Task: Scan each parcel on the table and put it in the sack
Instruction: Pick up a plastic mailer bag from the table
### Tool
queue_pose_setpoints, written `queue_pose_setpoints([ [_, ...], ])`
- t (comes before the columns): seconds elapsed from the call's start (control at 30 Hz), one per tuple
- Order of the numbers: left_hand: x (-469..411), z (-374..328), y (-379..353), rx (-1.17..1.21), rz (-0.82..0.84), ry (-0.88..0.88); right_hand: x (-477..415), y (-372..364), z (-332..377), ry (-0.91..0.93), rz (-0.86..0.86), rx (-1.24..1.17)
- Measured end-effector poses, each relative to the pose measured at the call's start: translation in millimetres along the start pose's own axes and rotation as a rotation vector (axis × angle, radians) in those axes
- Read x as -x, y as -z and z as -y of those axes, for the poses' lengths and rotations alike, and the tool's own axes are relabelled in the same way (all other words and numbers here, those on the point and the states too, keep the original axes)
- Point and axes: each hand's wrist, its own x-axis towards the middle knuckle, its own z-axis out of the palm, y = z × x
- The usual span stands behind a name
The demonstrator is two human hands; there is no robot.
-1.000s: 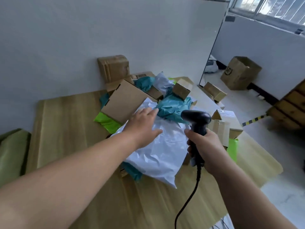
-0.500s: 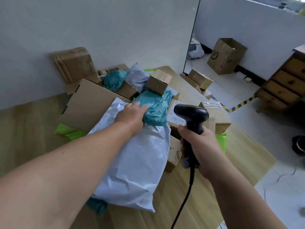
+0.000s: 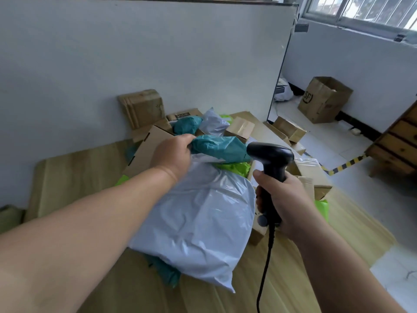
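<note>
A heap of parcels lies on the wooden table. On top sits a large white poly mailer. My left hand grips the near end of a teal bag parcel and holds it lifted just above the white mailer. My right hand holds a black barcode scanner by its handle, its head right beside the teal parcel. The scanner's cable hangs down toward the table's front. A green bag shows under the teal parcel. No sack is clearly in view.
Cardboard boxes stand against the white wall behind the heap, with another teal bag and a white bag. More boxes sit at the table's right edge. A large box and wooden drawers stand on the floor at right.
My left hand went from resting on the white mailer to closing round the teal parcel and lifting it. The scanner in my right hand came closer to that parcel.
</note>
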Motion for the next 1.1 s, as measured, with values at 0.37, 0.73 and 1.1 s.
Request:
queue_pose_setpoints([
  [0.37,84,33,73,0.849,0.136,0.577,67,-59,17,0.046,0.078,0.046],
  [0.73,144,64,66,0.907,0.438,1.077,93,-68,-41,-0.126,0.127,0.097],
  [1.1,130,44,43,0.853,0.203,0.924,87,-51,-38,-0.164,0.194,0.195],
])
